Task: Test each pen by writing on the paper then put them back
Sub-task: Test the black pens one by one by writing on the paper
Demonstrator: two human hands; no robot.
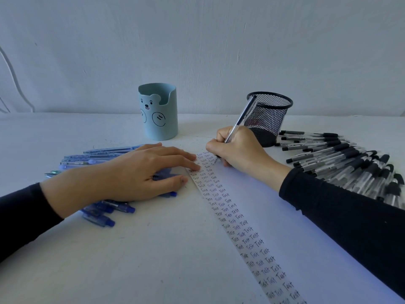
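Note:
My right hand [236, 150] grips a clear pen with a black grip [243, 116], its tip down on the paper [258, 207] near the top of the written columns. The sheet runs toward me and carries three columns of the word "Test". My left hand [144, 172] lies flat with straight fingers, fingertips pressing the paper's left edge, palm over several blue pens [103, 210]. A heap of black pens [350, 165] lies on the table to the right.
A light blue bear pen holder [158, 111] stands at the back centre. A black mesh pen cup [268, 118] stands behind my right hand. More blue pens [98, 155] lie in a row at the left. A white wall closes the back.

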